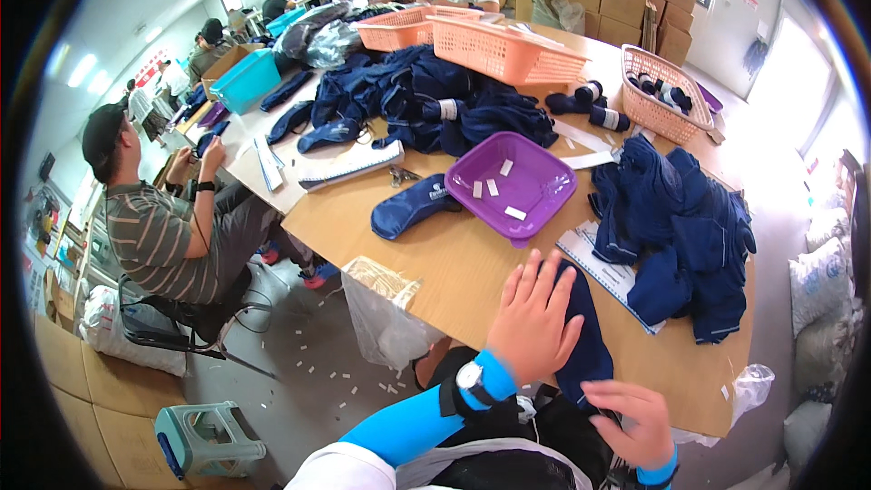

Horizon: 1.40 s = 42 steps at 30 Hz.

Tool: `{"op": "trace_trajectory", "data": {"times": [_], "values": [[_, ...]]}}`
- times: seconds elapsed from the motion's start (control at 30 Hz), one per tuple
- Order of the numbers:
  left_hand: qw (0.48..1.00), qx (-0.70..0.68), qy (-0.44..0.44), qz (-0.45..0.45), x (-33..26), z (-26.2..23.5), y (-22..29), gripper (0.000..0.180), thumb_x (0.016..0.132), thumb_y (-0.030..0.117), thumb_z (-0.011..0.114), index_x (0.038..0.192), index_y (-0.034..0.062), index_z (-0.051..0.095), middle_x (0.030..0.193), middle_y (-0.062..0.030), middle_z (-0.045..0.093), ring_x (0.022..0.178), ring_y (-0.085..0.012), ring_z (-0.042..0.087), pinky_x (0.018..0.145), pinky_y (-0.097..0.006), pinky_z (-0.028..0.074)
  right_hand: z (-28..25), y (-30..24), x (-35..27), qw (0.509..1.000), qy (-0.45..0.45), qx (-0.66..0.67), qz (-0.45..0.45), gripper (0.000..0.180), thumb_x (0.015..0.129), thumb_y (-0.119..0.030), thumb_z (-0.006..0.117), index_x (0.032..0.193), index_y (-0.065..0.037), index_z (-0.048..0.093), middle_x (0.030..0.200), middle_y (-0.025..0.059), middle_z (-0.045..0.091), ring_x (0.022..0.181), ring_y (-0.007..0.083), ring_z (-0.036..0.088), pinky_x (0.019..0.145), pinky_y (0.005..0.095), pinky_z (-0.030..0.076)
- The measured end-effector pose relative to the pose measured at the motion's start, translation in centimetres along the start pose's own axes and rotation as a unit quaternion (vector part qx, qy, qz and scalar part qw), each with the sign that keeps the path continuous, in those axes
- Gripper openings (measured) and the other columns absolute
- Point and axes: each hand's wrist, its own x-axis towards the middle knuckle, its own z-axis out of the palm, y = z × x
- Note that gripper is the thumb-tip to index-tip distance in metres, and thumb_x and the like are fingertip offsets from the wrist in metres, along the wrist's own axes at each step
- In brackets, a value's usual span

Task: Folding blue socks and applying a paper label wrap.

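Note:
My left hand [535, 322] lies flat with its fingers stretched on a flat navy fabric piece [588, 336] near the table's front edge. Beside the lower end of that piece is my right hand [631, 417], its fingers apart and holding nothing visible. Just beyond the left hand stands a shallow purple tray [555, 178] with several small white labels in it. A navy drawstring-like pouch [408, 209] lies left of the tray, its end against the rim. To the right, a heap of navy fabric pieces [694, 218] partly covers printed paper sheets [599, 259].
Small scissors [402, 177] lie behind the pouch. Farther back are a large navy pile [399, 86], orange baskets [472, 45] and a basket of rolled navy bundles [635, 118]. A plastic bag [376, 318] hangs at the front edge. A seated co-worker [172, 227] is at left.

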Motion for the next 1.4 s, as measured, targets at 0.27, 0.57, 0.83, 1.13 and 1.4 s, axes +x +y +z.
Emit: {"op": "trace_trajectory", "data": {"times": [0.27, 0.57, 0.83, 1.13, 1.4], "values": [[0.991, 0.056, 0.115, -0.036, 3.3, -12.4, -7.9, 0.046, 0.086, 0.008, 0.073, 0.131, 0.0030, 0.063, 0.134, -0.0179, 0.066, 0.129, -0.0389, 0.060, 0.111, -0.047, 0.048, -0.1, 6.7, -4.5, 0.905, 0.286, 0.254, 0.184, 0.023, 0.107, -0.010, 0.057, 0.124, 0.003, 0.065, 0.099, 0.0111, 0.071, 0.085, 0.0201, 0.071, 0.079, 0.0351, 0.059], [0.931, 0.311, -0.008, -0.190, 5.3, -9.0, -20.3, 0.021, 0.092, 0.022, 0.071, 0.110, 0.0108, 0.073, 0.107, -0.0128, 0.077, 0.102, -0.0361, 0.074, 0.086, -0.046, 0.061, 0.1, 10.5, -6.3, 0.833, 0.313, 0.437, 0.135, 0.024, 0.108, -0.016, 0.058, 0.125, 0.001, 0.063, 0.097, 0.0080, 0.068, 0.083, 0.0162, 0.065, 0.074, 0.0320, 0.055], [0.936, 0.204, 0.148, -0.247, 1.6, -20.1, -11.7, 0.028, 0.100, 0.030, 0.068, 0.108, 0.0031, 0.069, 0.095, -0.0223, 0.076, 0.093, -0.0450, 0.073, 0.081, -0.056, 0.057, 0.2, 9.7, -6.6, 0.842, 0.322, 0.420, 0.105, 0.026, 0.108, -0.015, 0.057, 0.127, 0.001, 0.063, 0.101, 0.0067, 0.066, 0.088, 0.0157, 0.065, 0.079, 0.0318, 0.055], [0.909, -0.415, 0.010, -0.037, -8.2, -15.3, 5.7, 0.064, 0.094, -0.011, 0.064, 0.148, 0.0032, 0.034, 0.122, -0.0128, 0.066, 0.107, -0.0156, 0.066, 0.091, -0.030, 0.054, 0.9, -4.0, -3.7, 0.876, 0.167, 0.452, -0.025, 0.124, 0.082, -0.068, 0.083, 0.165, 0.006, 0.027, 0.160, 0.0238, 0.049, 0.146, 0.0362, 0.051, 0.118, 0.0470, 0.040], [0.950, -0.291, -0.024, 0.112, -5.6, -9.6, 11.0, 0.029, 0.080, -0.014, 0.069, 0.101, 0.0054, 0.066, 0.121, -0.0225, 0.062, 0.094, -0.0378, 0.066, 0.084, -0.039, 0.055, 2.4, -4.1, -5.3, 0.810, 0.151, 0.566, 0.025, 0.076, 0.113, -0.051, 0.047, 0.166, 0.002, 0.033, 0.168, 0.0148, 0.041, 0.152, 0.0243, 0.043, 0.124, 0.0395, 0.035]]}}
